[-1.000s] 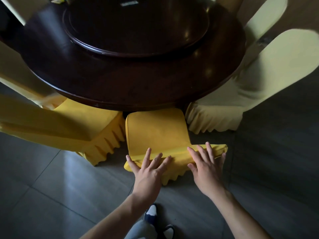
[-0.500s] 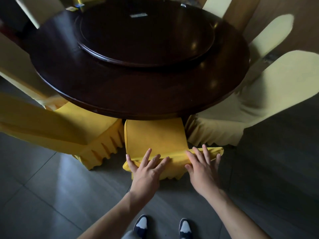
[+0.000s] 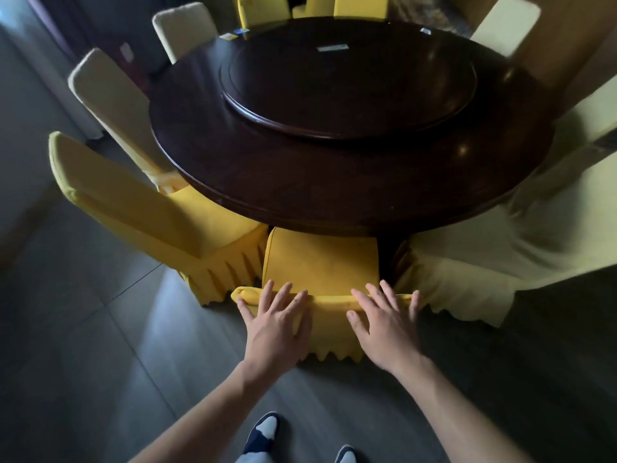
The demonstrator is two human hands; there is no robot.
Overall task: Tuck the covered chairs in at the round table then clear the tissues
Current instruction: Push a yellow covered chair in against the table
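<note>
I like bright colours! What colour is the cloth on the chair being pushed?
Yellow: the chair's pleated cloth cover, clearest in the head view.

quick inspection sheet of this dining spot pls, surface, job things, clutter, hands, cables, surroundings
surface: dark round table carrying a raised turntable.
job's things: yellow covered chair in front, seat partly under the table edge; yellow chair on its left and pale covered chair on its right also at the table; small flat packets, possibly tissues, too small to tell.
clutter: nothing seen beyond those packets.
grippers: left hand and right hand rest flat, fingers spread, on the front chair's back top.
cables: nothing seen.
surroundings: grey tiled floor, more covered chairs round the far side.
</note>
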